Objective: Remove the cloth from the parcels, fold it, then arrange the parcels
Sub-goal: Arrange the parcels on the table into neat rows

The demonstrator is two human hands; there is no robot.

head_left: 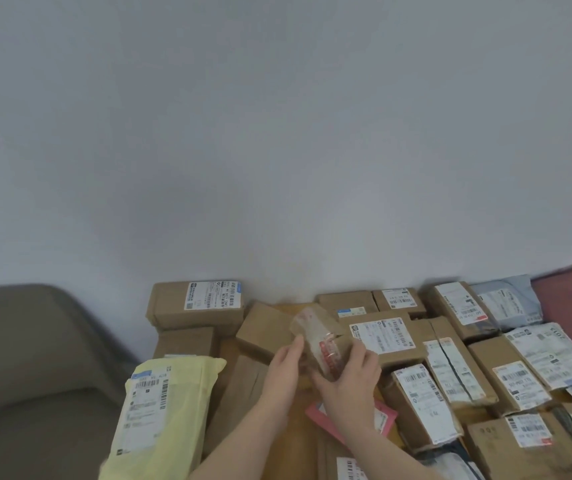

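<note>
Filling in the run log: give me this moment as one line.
phase: arranging parcels | hands: left hand and right hand gripping small taped parcel | cloth: not in view

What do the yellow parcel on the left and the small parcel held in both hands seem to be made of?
The yellow parcel looks like a soft plastic mailer bag: matte pale film, creased and puckered at its end. The small parcel between the left hand and right hand looks like brown cardboard wrapped in glossy clear tape with red print; blur leaves this uncertain.
</note>
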